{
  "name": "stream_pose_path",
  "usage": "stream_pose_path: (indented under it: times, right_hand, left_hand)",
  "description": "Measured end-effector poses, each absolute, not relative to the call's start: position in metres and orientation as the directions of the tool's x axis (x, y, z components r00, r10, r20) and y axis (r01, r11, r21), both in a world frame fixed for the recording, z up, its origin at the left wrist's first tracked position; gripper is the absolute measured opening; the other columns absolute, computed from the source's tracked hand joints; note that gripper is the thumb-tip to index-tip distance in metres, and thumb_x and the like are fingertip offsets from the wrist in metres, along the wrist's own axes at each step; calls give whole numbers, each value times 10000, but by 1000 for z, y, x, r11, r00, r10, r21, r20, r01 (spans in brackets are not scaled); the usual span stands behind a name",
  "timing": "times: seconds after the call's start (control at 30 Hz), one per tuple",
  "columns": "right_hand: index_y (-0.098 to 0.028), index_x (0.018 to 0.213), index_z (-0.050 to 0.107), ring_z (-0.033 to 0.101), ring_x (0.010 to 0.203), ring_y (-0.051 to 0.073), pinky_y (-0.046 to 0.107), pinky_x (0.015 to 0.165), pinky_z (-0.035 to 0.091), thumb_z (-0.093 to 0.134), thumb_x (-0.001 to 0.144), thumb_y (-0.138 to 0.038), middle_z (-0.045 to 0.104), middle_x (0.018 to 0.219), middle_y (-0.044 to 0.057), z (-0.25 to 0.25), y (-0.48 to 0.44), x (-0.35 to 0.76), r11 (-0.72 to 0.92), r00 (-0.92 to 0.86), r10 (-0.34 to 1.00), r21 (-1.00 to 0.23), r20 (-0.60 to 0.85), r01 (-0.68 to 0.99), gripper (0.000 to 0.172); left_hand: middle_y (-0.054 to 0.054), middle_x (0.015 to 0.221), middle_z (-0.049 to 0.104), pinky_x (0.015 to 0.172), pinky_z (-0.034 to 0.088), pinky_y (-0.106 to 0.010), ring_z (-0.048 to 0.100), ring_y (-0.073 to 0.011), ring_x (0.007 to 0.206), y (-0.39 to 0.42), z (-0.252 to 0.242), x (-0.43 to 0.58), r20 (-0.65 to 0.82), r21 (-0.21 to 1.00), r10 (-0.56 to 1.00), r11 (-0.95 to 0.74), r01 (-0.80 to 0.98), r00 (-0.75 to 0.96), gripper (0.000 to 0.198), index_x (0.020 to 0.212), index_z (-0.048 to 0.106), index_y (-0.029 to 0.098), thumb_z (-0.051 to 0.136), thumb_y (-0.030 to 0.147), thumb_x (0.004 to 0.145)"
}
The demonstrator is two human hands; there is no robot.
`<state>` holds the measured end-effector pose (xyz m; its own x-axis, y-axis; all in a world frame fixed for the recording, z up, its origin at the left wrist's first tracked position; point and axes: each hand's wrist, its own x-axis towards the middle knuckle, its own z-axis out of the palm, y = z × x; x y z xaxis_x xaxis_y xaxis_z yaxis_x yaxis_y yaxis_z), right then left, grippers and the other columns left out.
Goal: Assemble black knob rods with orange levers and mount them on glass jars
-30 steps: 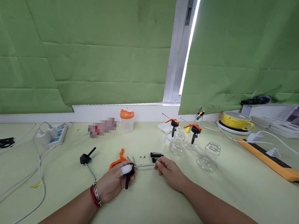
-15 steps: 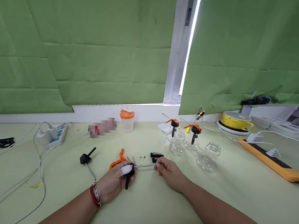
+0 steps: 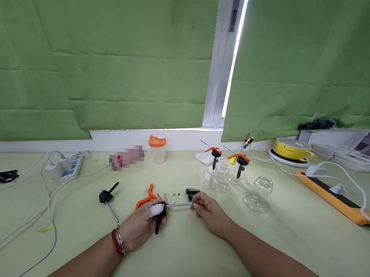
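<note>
My left hand (image 3: pixel 143 222), with white tape on the thumb, grips a black plastic part (image 3: pixel 160 218) from which a thin metal rod (image 3: pixel 179 205) sticks out to the right. The far end of that rod is pinched between the fingertips of my right hand (image 3: pixel 209 213). Just behind my left hand lie orange plastic pieces (image 3: pixel 151 192) and small metal pins (image 3: pixel 165 197). Black toothed parts (image 3: pixel 192 192) rest behind my right fingers, partly covered. A second black part with a rod (image 3: pixel 106 196) lies to the left.
Glass jars (image 3: pixel 258 195) and two black-and-orange assemblies (image 3: pixel 241 161) stand at the back right. An orange-lidded cup (image 3: pixel 157 149) is by the wall. White cables (image 3: pixel 49 200) run along the left; an orange power strip (image 3: pixel 337 197) and yellow cup (image 3: pixel 291 150) are right.
My right hand has shifted very slightly, while my left hand and the rod look the same. A white cable at the far right has moved and now hangs across the power strip.
</note>
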<state>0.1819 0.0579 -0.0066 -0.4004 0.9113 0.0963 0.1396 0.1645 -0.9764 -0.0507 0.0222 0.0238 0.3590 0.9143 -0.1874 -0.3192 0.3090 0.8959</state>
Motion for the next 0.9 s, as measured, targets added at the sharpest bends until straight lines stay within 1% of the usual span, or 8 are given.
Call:
stream_pose_path:
  times: [0.1, 0.17, 0.37, 0.67, 0.8, 0.9]
  right_hand:
    - [-201, 867, 477, 446, 634, 108, 260, 637, 383, 469, 840, -318, 559, 809, 8, -9, 59, 182, 176, -405, 909, -973, 101, 152, 121]
    - [-200, 858, 478, 448, 630, 109, 257, 624, 377, 455, 846, -328, 561, 813, 10, -9, 59, 182, 187, -403, 909, -968, 105, 168, 131]
    - [-197, 828, 496, 475, 639, 123, 256, 610, 374, 424, 860, -428, 568, 807, 15, -5, 58, 182, 206, -380, 920, -943, 96, 261, 244]
    - [-178, 782, 563, 443, 606, 128, 252, 591, 348, 386, 879, -465, 500, 632, -9, -5, 59, 183, 220, -363, 928, -911, 84, 350, 351]
    - [-173, 776, 561, 448, 607, 127, 253, 584, 351, 384, 876, -484, 505, 647, -3, -5, 59, 183, 217, -363, 928, -917, 86, 336, 372]
    - [-187, 867, 532, 459, 630, 123, 250, 588, 367, 452, 851, -449, 532, 728, 5, -7, 59, 182, 203, -383, 918, -953, 104, 227, 274]
  left_hand:
    - [-20, 778, 569, 552, 393, -223, 534, -110, 624, 22, 24, -51, -187, 894, 916, 308, -326, 354, 154, 890, 559, 171, 613, 272, 787]
    - [-19, 776, 572, 551, 394, -222, 535, -109, 623, 22, 24, -51, -185, 893, 917, 307, -329, 353, 155, 885, 565, 171, 617, 275, 784]
    - [-23, 772, 580, 551, 400, -224, 545, -110, 623, 23, 24, -51, -195, 888, 916, 317, -334, 350, 194, 896, 577, 167, 644, 286, 759]
    - [-21, 770, 562, 555, 400, -227, 538, -110, 635, 22, 23, -51, -175, 896, 912, 303, -325, 370, 152, 889, 564, 164, 603, 276, 794]
    - [-25, 768, 567, 552, 398, -225, 535, -111, 631, 22, 22, -51, -174, 896, 916, 300, -328, 362, 171, 901, 564, 162, 611, 281, 788]
    - [-23, 769, 571, 555, 401, -225, 537, -111, 629, 22, 22, -51, -184, 893, 915, 308, -328, 358, 176, 893, 567, 167, 621, 289, 780]
